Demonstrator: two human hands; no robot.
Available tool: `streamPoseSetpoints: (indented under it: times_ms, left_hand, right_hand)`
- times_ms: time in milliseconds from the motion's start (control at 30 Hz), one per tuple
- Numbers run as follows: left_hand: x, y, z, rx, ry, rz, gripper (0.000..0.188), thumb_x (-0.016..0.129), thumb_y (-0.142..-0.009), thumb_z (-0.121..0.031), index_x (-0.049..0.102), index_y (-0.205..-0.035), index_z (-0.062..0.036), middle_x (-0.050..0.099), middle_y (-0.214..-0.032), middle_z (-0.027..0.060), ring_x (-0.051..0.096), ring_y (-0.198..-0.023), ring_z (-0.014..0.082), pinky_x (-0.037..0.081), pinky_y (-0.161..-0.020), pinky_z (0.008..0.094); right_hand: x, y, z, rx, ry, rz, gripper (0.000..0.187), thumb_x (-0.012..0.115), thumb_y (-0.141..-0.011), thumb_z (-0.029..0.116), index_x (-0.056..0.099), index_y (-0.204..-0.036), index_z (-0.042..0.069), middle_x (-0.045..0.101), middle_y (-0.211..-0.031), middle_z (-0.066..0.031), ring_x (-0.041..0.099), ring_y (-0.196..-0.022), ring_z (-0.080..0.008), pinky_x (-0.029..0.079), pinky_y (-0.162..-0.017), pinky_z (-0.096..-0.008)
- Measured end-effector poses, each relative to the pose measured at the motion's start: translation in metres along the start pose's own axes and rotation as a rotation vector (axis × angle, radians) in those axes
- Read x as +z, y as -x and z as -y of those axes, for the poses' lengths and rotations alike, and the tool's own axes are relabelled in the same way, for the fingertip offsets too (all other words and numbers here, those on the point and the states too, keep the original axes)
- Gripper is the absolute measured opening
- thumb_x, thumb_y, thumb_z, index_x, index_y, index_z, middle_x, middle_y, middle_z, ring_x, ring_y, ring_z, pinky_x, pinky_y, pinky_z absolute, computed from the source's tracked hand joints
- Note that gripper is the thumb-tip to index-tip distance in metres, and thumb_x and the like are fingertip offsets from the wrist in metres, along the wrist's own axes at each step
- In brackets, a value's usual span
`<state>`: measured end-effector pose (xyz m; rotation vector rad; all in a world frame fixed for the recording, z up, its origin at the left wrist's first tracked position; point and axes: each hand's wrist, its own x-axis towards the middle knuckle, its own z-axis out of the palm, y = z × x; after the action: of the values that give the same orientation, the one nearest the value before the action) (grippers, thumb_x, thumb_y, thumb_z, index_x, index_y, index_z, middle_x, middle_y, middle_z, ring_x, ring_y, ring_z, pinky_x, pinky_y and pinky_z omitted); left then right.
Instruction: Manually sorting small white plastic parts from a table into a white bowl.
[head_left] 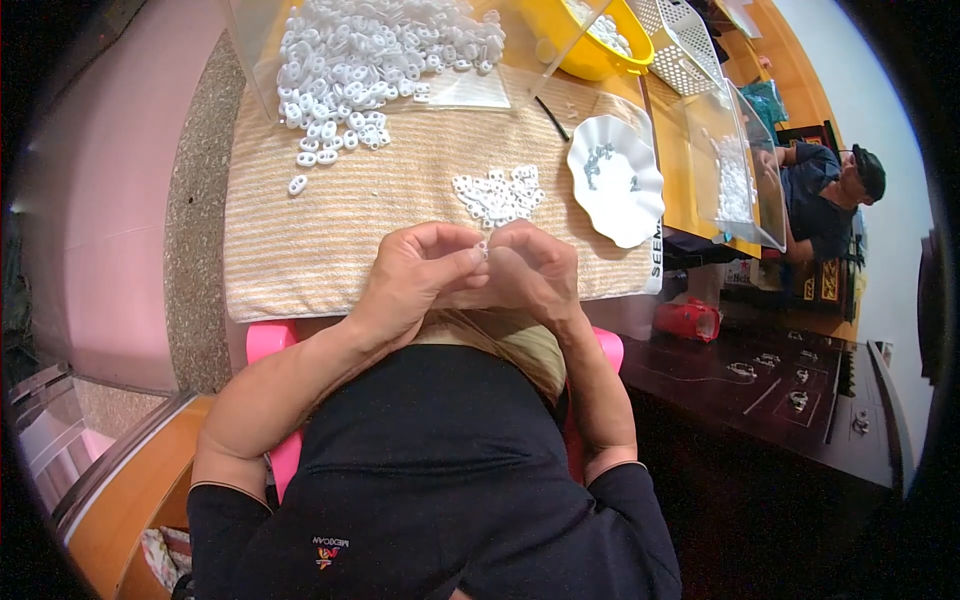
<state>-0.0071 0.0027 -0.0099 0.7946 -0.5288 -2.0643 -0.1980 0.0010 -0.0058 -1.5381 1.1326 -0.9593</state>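
Above the towel's near edge, my left hand [420, 272] is closed, pinching a small white two-holed plastic piece [483, 250] between thumb and forefinger. Close against it from the other side comes my right hand [542, 268], fingers bent together and slightly blurred. Whatever its fingertips hold is too small to make out. Just beyond both hands lies a small pile of white plastic pieces [500, 197]. To its right stands a white scalloped dish [630, 215] with small dark grey parts [606, 168] in it.
A large heap of white two-holed pieces [370, 60] spills from a clear bin onto the striped towel [300, 240]. Behind are a yellow basket [640, 52] and a white perforated basket [680, 45]. A thin black stick [552, 118] lies nearby. At right, another person [825, 190] sits beside a clear box [765, 210].
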Motion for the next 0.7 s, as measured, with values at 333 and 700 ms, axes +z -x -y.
streamPoseSetpoints:
  times_ms: [333, 700]
  left_hand:
    - [0.0000, -0.0005, 0.0005, 0.020, -0.015, 0.014, 0.017, 0.067, -0.087, -0.005, 0.063, -0.101, 0.0023, 0.067, -0.091, 0.0074, 0.064, -0.078, 0.0109, 0.055, -0.073, 0.0233]
    - [0.0009, 0.0024, 0.0053, 0.053, -0.062, 0.000, 0.017, 0.067, -0.087, -0.004, 0.063, -0.101, 0.0042, 0.067, -0.090, 0.0081, 0.065, -0.078, 0.0113, 0.056, -0.072, 0.0237]
  right_hand:
    - [0.0004, 0.0012, 0.0003, 0.048, -0.002, 0.021, 0.008, 0.061, -0.091, 0.006, 0.063, -0.089, -0.001, 0.062, -0.084, -0.0037, 0.057, -0.079, -0.0097, 0.046, -0.071, -0.0227]
    - [0.0021, 0.0024, -0.0031, 0.070, -0.017, 0.035, 0.010, 0.063, -0.091, 0.010, 0.064, -0.088, 0.000, 0.063, -0.077, 0.0002, 0.055, -0.073, -0.0058, 0.045, -0.065, -0.0208]
